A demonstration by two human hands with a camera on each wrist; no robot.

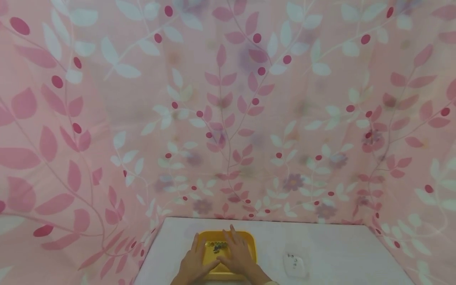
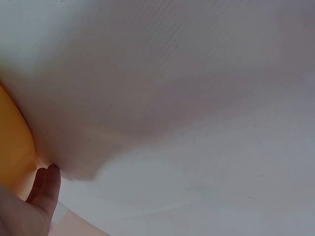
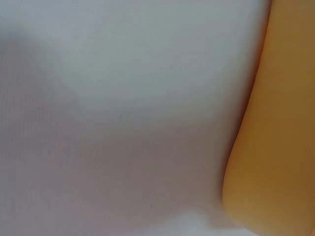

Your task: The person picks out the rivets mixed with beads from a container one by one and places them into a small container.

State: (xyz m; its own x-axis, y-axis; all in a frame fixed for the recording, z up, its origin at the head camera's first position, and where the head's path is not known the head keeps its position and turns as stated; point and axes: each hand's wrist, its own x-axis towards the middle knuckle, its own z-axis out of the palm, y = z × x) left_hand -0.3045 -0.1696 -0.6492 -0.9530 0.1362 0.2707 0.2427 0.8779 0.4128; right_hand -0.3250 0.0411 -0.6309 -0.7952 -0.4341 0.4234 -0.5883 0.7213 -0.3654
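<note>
Left hand and right hand, fingers spread wide — at tray, beads inside; clear container apart, on table

Pink sheeting encloses the work area on three sides: a back panel, a left panel and a right panel. The print consists of white and darker pink leaf sprays, crimson oval berries and greyish-purple flowers. Faint, blurred colour patches also show across the back panel; whether these are printed or show through from behind cannot be determined. A white table stands against the back panel, its sides widening toward the viewer. Both wrist views record small dark marks on its surface and broad, soft-edged shadows. Lighting is diffuse and subdued.
</note>
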